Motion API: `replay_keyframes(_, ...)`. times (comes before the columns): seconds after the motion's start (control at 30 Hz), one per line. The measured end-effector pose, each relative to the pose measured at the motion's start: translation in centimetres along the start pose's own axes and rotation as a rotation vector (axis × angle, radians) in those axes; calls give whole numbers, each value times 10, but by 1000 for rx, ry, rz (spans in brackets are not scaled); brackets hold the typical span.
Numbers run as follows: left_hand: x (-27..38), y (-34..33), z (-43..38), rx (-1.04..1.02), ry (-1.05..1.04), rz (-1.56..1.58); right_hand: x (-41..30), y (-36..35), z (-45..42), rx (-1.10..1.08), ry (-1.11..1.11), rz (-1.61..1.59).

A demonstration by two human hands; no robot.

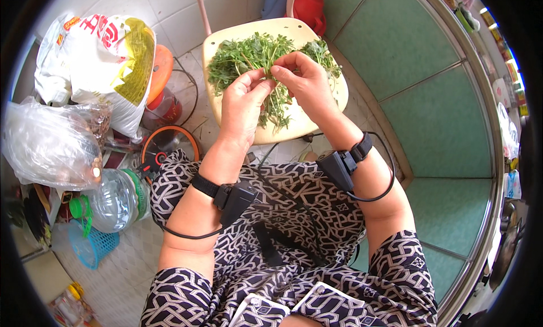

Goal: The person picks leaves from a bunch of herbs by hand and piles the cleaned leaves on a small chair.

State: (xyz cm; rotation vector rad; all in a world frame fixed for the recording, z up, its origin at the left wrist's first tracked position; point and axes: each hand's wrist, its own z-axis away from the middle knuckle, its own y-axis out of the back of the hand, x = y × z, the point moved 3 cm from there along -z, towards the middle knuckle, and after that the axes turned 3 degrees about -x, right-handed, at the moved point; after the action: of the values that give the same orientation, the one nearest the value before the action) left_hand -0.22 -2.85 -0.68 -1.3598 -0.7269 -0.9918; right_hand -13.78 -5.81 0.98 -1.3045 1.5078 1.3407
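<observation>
Both hands meet above a cream chair seat [316,127] that bears a heap of leafy green stems [231,66]. My left hand [244,102] pinches a small sprig of greens [268,72] between thumb and fingers. From the other side, my right hand [307,81] has its thumb and forefinger closed on the same sprig. A smaller bunch of greens [319,53] lies at the seat's right, partly behind the right hand. Thinner stems [275,110] spread over the seat below the hands. Each forearm wears a black strapped device with a cable.
At left stand a large white printed sack [112,64], an orange stool [160,72], a clear plastic bag [51,144], a big water bottle [114,199] and a blue basket [95,244]. Green tiled panels [437,127] rise at right. Behind the chair is a red jug [309,11].
</observation>
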Motion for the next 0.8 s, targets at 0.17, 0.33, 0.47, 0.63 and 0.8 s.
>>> replay_keyframes(0.17, -2, 7, -1, -19, 33, -46, -5, 1, 2, -53, -177, -193)
replay_keyframes(0.33, -3, 8, -1, -13, 25, -65, 1, 2, 2, -95, -281, -371)
replay_keyframes(0.47, -3, 8, -1, -8, 30, -88, 6, 3, 1, -84, -313, -439)
replay_keyframes(0.63, -3, 8, -1, 6, 24, -72, 10, 4, 0, -81, -342, -488)
replay_keyframes(0.8, -2, 8, -1, 11, 15, -35, 12, 5, 0, -100, -357, -497)
